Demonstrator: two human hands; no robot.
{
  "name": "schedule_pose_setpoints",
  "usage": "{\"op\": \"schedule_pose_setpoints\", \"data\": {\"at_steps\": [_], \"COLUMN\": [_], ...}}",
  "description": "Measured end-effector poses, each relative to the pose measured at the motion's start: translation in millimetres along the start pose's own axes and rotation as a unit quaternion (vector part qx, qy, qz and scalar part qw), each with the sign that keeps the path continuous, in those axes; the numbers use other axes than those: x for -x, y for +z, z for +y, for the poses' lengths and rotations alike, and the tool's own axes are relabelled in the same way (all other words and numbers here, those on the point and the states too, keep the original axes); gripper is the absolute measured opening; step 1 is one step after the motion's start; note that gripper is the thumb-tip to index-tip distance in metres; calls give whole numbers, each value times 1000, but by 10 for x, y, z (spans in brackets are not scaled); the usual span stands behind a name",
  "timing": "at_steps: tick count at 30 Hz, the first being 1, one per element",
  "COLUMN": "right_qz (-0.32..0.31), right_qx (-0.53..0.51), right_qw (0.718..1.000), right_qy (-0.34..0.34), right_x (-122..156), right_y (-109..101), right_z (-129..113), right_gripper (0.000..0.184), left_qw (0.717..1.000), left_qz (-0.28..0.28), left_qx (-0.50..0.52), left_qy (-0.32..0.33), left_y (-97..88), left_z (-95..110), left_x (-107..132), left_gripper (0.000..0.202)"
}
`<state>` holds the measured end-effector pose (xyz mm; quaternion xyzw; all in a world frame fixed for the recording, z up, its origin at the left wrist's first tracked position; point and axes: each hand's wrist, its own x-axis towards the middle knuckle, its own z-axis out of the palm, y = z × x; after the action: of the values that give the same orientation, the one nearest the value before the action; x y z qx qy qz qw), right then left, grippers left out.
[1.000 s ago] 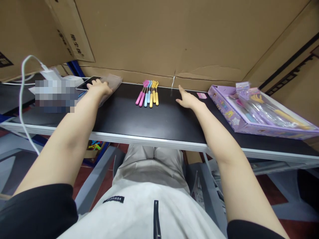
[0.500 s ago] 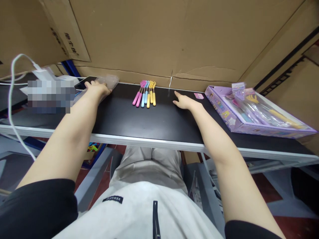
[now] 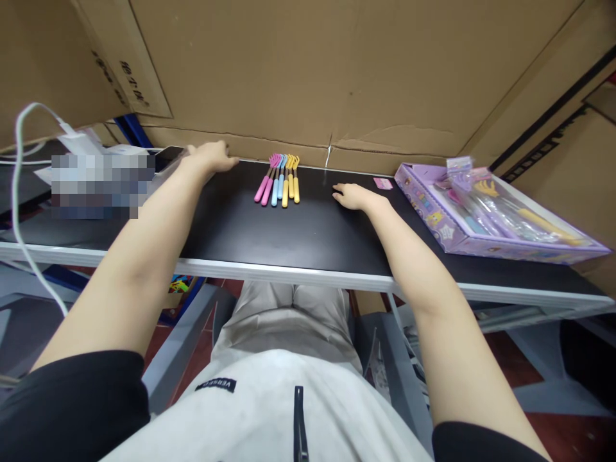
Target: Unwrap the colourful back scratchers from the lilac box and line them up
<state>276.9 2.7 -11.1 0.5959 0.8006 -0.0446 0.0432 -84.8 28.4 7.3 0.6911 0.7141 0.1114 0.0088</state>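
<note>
My left hand (image 3: 212, 157) is over the far left part of the desk, near the cardboard wall, its fingers apart and nothing visible in them. A clear plastic bag (image 3: 168, 170) lies beside and partly behind that wrist. My right hand (image 3: 352, 196) rests on the black desktop (image 3: 250, 240) with its fingers stretched out and holds nothing. Between the hands lies a row of small back scratchers with claw-shaped heads: pink (image 3: 262, 190), blue (image 3: 275, 191) and yellow (image 3: 285, 192). Their handles point toward me.
On the right stands an open purple box (image 3: 447, 237) with bagged back scratchers (image 3: 495, 205) inside. A small pink card (image 3: 383, 183) lies left of it. At the left are a white cable (image 3: 18, 192) and a blurred-out item (image 3: 96, 186). Cardboard (image 3: 289, 77) walls the back.
My left hand has moved right, off the plastic bag, toward the back scratchers. The fingers of my right hand have lowered slightly. The back scratchers have not moved.
</note>
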Motion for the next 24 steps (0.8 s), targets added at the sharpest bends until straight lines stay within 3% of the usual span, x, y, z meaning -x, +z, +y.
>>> {"op": "schedule_pose_setpoints", "data": {"at_steps": [1, 4, 7, 10, 13, 15, 17, 21, 24], "right_qz": [0, 2, 6, 10, 8, 13, 61, 250, 260], "right_qx": [4, 11, 15, 16, 21, 22, 18, 2, 20], "right_qw": [1000, 1000, 1000, 1000, 1000, 1000, 997, 954, 923], "right_qy": [-1, -2, -7, -13, -4, 16, 49, 168, 284], "right_x": [-5, -24, -49, -83, -104, -82, -11, 243, 434], "right_y": [2, 15, 43, 68, 16, -104, -292, -708, -844], "right_z": [3, 22, 45, 67, 113, 178, 285, 684, 1196], "right_gripper": [58, 58, 57, 56, 55, 53, 47, 47, 50], "left_qw": [1000, 998, 996, 995, 989, 986, 984, 981, 980], "left_qz": [-9, -33, -23, 13, 15, 26, 30, 15, 4], "left_qx": [3, 50, 78, 61, 57, 59, 62, 65, 60], "left_qy": [-22, -5, 29, 79, 134, 154, 166, 182, 192], "left_y": [-45, -90, 44, 246, 361, 377, 371, 365, 372], "left_z": [142, 542, 731, 690, 574, 531, 529, 571, 584], "left_x": [26, 123, 197, 224, 214, 204, 200, 210, 211], "left_gripper": [68, 56, 42, 35, 34, 35, 35, 33, 33]}}
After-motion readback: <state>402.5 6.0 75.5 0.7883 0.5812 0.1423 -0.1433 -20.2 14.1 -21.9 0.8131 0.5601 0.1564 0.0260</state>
